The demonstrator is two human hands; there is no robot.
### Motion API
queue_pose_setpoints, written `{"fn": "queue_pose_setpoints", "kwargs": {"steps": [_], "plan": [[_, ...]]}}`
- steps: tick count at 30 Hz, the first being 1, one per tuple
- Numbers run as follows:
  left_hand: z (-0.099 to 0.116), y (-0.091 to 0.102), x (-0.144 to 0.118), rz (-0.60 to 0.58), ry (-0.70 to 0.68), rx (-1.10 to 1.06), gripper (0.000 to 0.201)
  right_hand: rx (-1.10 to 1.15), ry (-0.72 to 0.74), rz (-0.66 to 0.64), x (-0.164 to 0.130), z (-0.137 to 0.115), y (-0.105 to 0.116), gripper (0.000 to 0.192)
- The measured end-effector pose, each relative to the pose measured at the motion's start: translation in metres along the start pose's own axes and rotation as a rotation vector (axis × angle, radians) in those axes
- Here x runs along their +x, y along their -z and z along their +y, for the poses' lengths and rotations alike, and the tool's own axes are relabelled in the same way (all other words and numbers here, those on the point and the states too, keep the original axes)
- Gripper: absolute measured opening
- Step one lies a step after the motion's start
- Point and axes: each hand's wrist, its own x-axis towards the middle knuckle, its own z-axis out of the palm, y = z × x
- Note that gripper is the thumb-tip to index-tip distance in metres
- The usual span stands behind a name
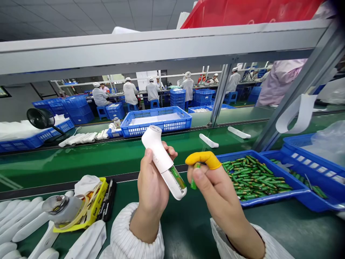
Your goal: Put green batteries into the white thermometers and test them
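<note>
Left hand (152, 180) wraps the white device (163, 162), long axis running far-left to near-right, open bay facing up | one green battery (178, 177) seated inside | right hand (212, 183) pinches a second battery (194, 178), probably upright, just right of the bay | blue tray (269, 198) of batteries further right.

Bright, even overhead light (soft shadows), with wide-angle bending at the edges.
</note>
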Motion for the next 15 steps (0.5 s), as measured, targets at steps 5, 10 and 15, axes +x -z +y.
{"fn": "queue_pose_setpoints", "kwargs": {"steps": [5, 10, 15], "plan": [[-0.0022, 0.001, -0.002, -0.068, 0.131, 0.001, 0.026, -0.13, 0.024, 0.0, 0.0036, 0.0066, -0.0021, 0.016], [-0.0028, 0.0028, -0.0031, -0.035, 0.082, 0.012, 0.04, -0.2, 0.079, -0.069, 0.0041, 0.0086, 0.0001, 0.028], [-0.0038, 0.0014, -0.0059, -0.013, -0.113, -0.006, 0.041, -0.304, 0.189, -0.094, 0.0055, 0.0075, -0.002, 0.036]]}}
